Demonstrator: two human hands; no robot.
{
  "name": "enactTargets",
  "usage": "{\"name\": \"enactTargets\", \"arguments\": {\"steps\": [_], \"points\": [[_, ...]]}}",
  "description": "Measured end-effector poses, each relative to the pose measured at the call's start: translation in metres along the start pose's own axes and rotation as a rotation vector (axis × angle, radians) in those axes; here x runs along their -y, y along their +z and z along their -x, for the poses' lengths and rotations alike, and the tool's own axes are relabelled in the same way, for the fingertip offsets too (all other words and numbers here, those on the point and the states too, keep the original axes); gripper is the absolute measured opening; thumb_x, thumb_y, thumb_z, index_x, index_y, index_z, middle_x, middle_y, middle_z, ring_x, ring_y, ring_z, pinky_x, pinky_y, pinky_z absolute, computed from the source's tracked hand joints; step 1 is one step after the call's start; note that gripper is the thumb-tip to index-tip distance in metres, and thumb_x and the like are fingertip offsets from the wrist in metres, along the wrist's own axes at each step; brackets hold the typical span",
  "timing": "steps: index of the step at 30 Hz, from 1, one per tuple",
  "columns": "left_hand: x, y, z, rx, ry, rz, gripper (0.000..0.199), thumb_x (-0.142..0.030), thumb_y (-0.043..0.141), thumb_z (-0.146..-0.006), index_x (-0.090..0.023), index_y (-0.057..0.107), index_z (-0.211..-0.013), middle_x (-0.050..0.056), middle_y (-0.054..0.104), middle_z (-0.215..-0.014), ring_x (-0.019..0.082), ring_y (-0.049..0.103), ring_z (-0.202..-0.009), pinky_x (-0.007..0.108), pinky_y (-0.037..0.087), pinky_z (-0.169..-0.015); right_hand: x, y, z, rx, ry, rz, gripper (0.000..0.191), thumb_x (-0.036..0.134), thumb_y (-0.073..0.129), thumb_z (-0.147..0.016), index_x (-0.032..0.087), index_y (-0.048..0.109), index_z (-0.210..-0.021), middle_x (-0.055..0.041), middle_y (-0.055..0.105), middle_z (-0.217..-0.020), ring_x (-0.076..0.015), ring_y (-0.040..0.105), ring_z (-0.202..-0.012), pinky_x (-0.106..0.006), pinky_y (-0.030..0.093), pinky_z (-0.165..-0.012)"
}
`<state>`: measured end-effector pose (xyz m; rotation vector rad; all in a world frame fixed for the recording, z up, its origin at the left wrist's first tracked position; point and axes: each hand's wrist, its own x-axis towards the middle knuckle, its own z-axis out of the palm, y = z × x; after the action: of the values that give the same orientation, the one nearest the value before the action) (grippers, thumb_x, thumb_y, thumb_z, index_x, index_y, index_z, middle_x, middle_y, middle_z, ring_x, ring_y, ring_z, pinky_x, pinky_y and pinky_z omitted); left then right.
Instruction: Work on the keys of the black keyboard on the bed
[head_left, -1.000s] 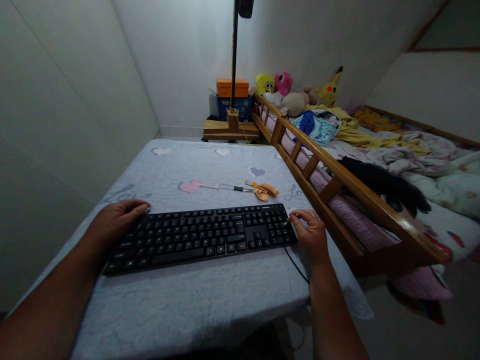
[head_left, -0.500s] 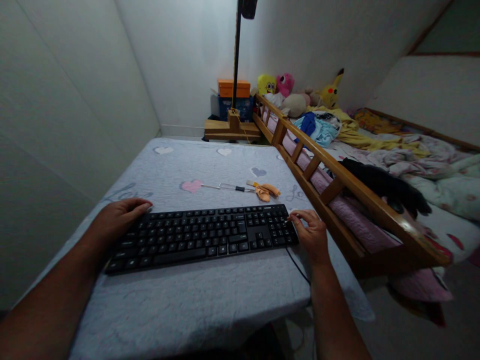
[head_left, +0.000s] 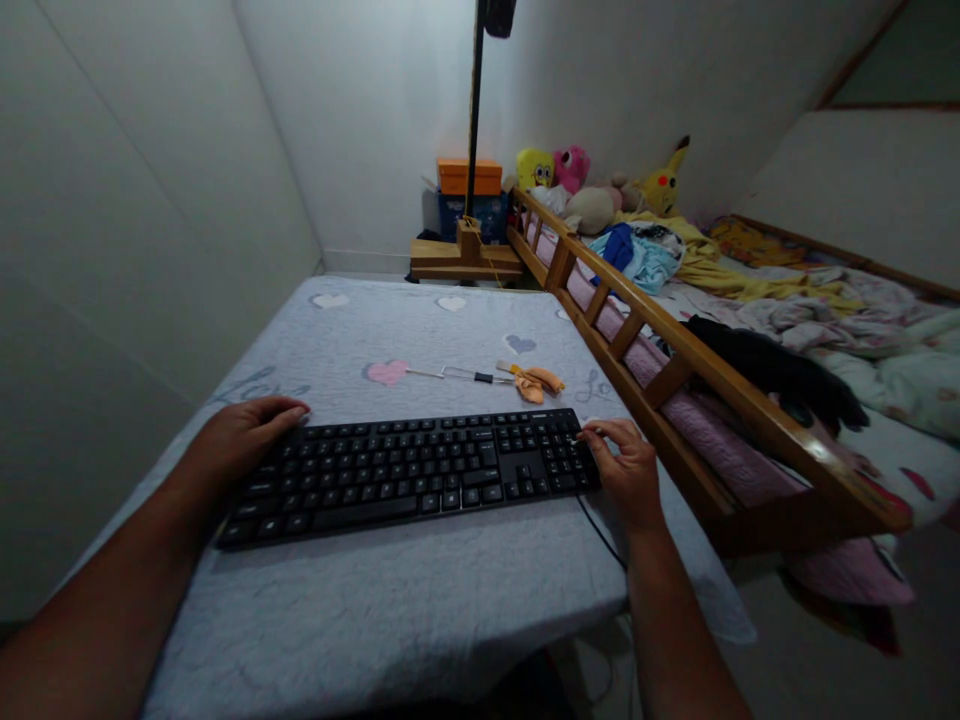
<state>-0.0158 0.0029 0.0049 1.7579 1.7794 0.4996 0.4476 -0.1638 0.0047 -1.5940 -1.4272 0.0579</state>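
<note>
Head view: a black keyboard (head_left: pixel 390 470) lies across the middle of the frame on a cloth-covered bench (head_left: pixel 375 600), tilted slightly so its left end sits lower.
Boxes: at upper centre, an orange box (head_left: pixel 469 177) rests on a blue box (head_left: pixel 491 217); what they hold cannot be seen.
Bed: at the right of the frame, behind a wooden rail (head_left: pixel 697 355), the bed (head_left: pixel 885 440) carries plush toys (head_left: pixel 536 168) at its far end, blue clothes (head_left: pixel 649 260) and rumpled covers nearer.
Left hand: the left hand (head_left: pixel 251 432) comes from the lower left, palm down over the keyboard's upper left corner, thumb stretched toward the right and fingers loosely bent; whether it grips the edge cannot be told.
Right hand: the right hand (head_left: pixel 626 465) comes from the lower right, wrist below, with thumb and forefinger pinched on a small thin object (head_left: pixel 579 441) above the number pad; the object is too small to name.
Cable: a black cable (head_left: pixel 600 530) runs from the keyboard's lower right edge toward the right forearm.
Tools: beyond the keyboard, right of centre, lie a wire tool (head_left: pixel 484 377) with a black sleeve and a crumpled orange item (head_left: pixel 531 385).
</note>
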Motion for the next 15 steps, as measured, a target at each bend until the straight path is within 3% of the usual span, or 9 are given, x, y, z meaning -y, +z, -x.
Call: {"name": "enactTargets", "arguments": {"steps": [15], "points": [[-0.0039, -0.0011, 0.0027, -0.011, 0.024, -0.012, 0.051, -0.059, 0.055, -0.075, -0.018, 0.072, -0.099, 0.005, 0.076, -0.091, 0.025, 0.068, -0.085, 0.031, 0.048, -0.075, -0.0001, 0.0030, 0.0002, 0.019, 0.010, -0.009, 0.012, 0.028, 0.062, -0.087, 0.022, 0.073, -0.086, -0.0053, 0.068, -0.086, -0.0228, 0.062, -0.088, -0.039, 0.047, -0.084]]}}
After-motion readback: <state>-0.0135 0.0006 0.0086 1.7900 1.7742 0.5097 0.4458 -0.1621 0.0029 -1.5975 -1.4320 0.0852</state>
